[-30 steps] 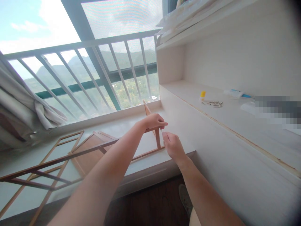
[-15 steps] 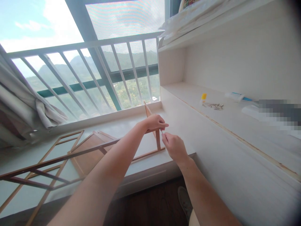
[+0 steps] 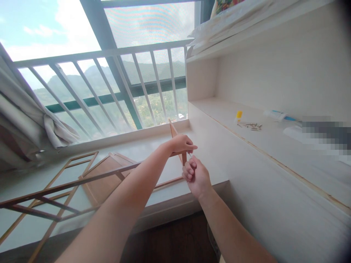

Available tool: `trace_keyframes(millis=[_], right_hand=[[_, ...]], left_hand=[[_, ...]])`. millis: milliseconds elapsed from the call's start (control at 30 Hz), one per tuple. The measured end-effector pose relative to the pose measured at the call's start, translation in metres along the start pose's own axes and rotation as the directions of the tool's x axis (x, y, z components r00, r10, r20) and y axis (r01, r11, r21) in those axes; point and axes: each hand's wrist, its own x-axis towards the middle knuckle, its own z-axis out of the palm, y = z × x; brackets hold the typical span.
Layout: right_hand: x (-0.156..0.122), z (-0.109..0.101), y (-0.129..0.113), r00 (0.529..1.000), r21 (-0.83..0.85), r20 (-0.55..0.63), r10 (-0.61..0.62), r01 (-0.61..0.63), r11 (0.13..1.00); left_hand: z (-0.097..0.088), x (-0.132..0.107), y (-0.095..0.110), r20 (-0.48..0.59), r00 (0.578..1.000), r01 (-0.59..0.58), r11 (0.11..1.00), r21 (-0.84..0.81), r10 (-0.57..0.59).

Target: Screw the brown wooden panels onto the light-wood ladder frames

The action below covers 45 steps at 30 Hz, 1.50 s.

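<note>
Left hand: our left hand (image 3: 183,143) is closed over the near end of the wooden frame (image 3: 90,178), fingers bent and one fingertip poking out past the corner; we cannot see the thumb's whole grip.
Right hand: just below it, our right hand (image 3: 196,177) is curled up with its fingers folded toward the palm, pinching a thin rod (image 3: 190,155).
Thin rod: we see only a short length of it, between the two hands at the frame's corner; the rest is hidden in the right hand.
Wooden frame: its long dark bar slants from the left edge up to our left hand, above the pale sill (image 3: 148,144), passing under our left forearm.
On the sill: a wooden panel (image 3: 102,179) lies behind the bar, with a lighter ladder-like frame (image 3: 79,160) to its left.
Shelf: on the white shelf (image 3: 274,142) to our right we have a small pile of metal screws (image 3: 255,126), a yellow-capped bottle (image 3: 239,115) beside them, and a white and blue tube (image 3: 281,115) farther right.
Window: we face a railing (image 3: 109,54), with a grey curtain (image 3: 30,120) at the left.
</note>
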Motion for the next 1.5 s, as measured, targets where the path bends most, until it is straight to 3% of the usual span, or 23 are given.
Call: trace_keyframes(millis=[300, 467, 533, 633, 733, 833, 1100, 1500], right_hand=[[0.001, -0.002, 0.001, 0.999, -0.019, -0.001, -0.044, 0.044, 0.999], [-0.002, -0.001, 0.001, 0.969, -0.287, -0.02, -0.245, 0.229, 0.93], [-0.001, -0.004, -0.002, 0.954, -0.513, -0.006, -0.299, 0.254, 0.82], [0.003, -0.012, -0.01, 0.916, -0.849, 0.082, -0.393, 0.271, 0.455], [0.007, -0.019, -0.017, 0.88, -0.956, 0.205, -0.428, 0.274, 0.104], [0.01, -0.023, -0.02, 0.883, -0.964, 0.255, -0.393, 0.265, -0.03], [0.012, -0.025, -0.023, 0.896, -0.957, 0.268, -0.355, 0.204, -0.208], [0.009, -0.023, -0.023, 0.897, -0.954, 0.271, -0.35, 0.202, -0.223]], left_hand=[[0.0, -0.002, 0.001, -0.003, 1.0, 0.014, 1.0, -0.017, -0.014], [-0.001, 0.0, 0.0, 0.002, 1.0, 0.026, 1.0, -0.009, -0.026], [-0.001, 0.0, 0.0, 0.007, 1.0, 0.018, 1.0, 0.001, -0.018], [-0.001, 0.0, -0.001, 0.009, 1.0, 0.002, 1.0, 0.0, -0.002], [-0.001, 0.0, -0.002, 0.006, 1.0, 0.001, 1.0, -0.01, -0.001], [-0.001, 0.0, -0.002, 0.006, 1.0, 0.001, 1.0, -0.019, -0.001], [-0.001, -0.001, 0.0, 0.009, 1.0, 0.008, 1.0, -0.006, -0.008], [-0.001, -0.001, -0.003, 0.01, 1.0, 0.004, 1.0, 0.0, -0.004]])
